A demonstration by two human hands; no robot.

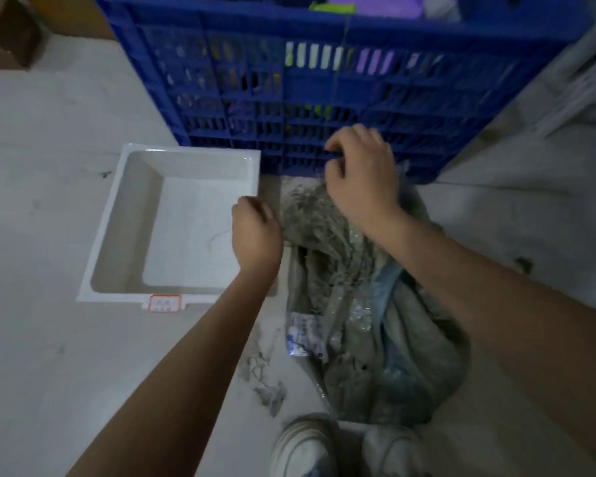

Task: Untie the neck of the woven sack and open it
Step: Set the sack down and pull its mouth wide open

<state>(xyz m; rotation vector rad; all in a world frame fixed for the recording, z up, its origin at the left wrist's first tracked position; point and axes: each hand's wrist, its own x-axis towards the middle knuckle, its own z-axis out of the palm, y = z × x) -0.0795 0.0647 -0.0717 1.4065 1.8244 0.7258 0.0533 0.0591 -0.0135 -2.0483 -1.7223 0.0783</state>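
A grey-green woven sack [375, 356] lies on the floor in front of my feet, crumpled, with a white printed label on its left side. Its frayed neck [307, 215] points toward the blue crate. My left hand [255, 232] is closed at the left edge of the neck, fingers curled as if pinching fabric or string. My right hand [362, 173] hovers over the neck's far end, fingers curled and pinching something thin I cannot make out. The picture is blurred, so the tie itself is not clear.
A white rectangular tray [117, 235] with a red-edged label sits on the floor left of the sack. A big blue slotted crate [324, 80] stands just behind. A cardboard box [11, 32] is at far left. Loose fibre scraps [265, 383] lie by my shoes [307, 445].
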